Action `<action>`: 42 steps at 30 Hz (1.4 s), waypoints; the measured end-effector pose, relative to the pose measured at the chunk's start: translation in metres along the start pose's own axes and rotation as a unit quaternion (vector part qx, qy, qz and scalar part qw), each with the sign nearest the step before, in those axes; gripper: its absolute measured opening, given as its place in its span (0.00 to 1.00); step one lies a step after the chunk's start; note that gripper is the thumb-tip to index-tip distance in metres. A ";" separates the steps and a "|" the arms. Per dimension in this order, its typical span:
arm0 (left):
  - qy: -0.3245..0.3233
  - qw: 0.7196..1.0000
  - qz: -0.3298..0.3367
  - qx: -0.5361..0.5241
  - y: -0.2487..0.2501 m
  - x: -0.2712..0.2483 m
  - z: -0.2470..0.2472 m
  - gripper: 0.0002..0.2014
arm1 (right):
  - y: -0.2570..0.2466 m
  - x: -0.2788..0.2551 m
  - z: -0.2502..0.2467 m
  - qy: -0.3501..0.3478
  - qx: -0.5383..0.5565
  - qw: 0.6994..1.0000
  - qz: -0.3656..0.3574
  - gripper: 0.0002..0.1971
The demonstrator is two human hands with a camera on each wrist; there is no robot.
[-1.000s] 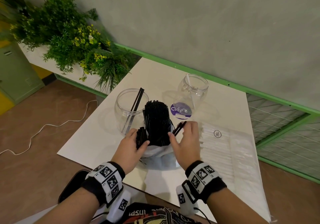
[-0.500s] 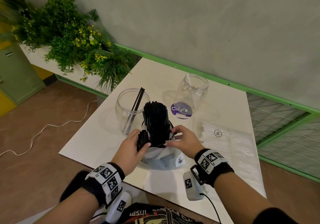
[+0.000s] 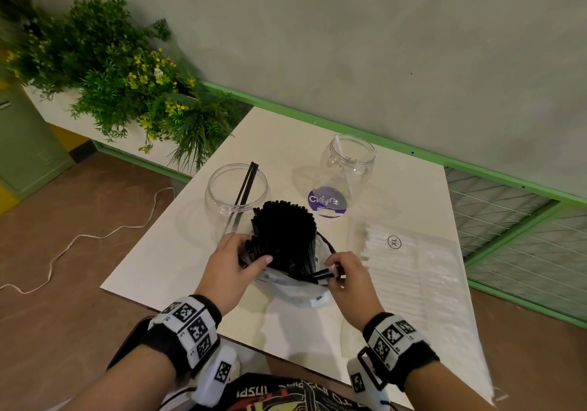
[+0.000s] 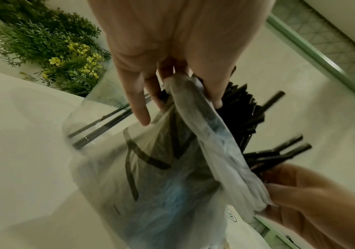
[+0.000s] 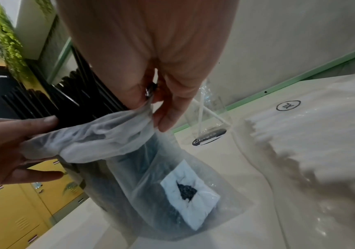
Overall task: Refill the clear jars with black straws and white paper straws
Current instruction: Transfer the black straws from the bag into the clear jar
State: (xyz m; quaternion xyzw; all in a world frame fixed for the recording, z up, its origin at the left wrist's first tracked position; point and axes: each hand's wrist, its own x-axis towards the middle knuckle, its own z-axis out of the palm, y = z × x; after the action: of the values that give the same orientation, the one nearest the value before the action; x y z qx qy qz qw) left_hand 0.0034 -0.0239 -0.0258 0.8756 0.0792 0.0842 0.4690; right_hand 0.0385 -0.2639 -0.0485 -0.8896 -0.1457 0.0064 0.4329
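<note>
A thick bundle of black straws (image 3: 282, 236) stands upright in a clear plastic bag (image 3: 295, 288) at the table's front. My left hand (image 3: 251, 255) grips a small bunch of black straws and the bag's rim (image 4: 185, 94) on the left side. My right hand (image 3: 333, 271) pinches a few black straws (image 4: 283, 150) and the rim (image 5: 149, 104) on the right. Behind, the left clear jar (image 3: 219, 194) holds two black straws (image 3: 247, 183). The right clear jar (image 3: 359, 169), with a purple label, holds a white paper straw (image 3: 344, 169).
A flat clear pack of white paper straws (image 3: 409, 271), marked XL, lies on the white table (image 3: 178, 252) to the right of the bag. A planter with green plants (image 3: 127, 71) stands left of the table. The wall with its green rail runs behind.
My right hand has come off the front of the bundle and dropped to the bag's right rim, with a few straws still in it. My left hand has stayed put.
</note>
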 end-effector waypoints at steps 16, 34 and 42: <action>-0.103 0.986 -0.062 -0.114 0.005 0.008 0.001 0.32 | -0.004 -0.003 -0.004 -0.106 -0.133 0.985 0.014 0.36; -0.303 0.951 -0.023 -0.057 0.006 0.015 -0.003 0.47 | -0.043 0.036 0.012 -0.024 -0.122 0.990 -0.061 0.70; -0.120 0.991 0.035 0.055 0.008 0.004 0.015 0.42 | -0.052 0.034 0.020 -0.022 0.004 0.999 -0.033 0.63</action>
State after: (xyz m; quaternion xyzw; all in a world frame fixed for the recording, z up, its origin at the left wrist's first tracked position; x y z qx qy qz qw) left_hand 0.0111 -0.0398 -0.0268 0.9061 -0.0040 -0.0095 0.4229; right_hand 0.0554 -0.2088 -0.0173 -0.8820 -0.1845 0.0121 0.4334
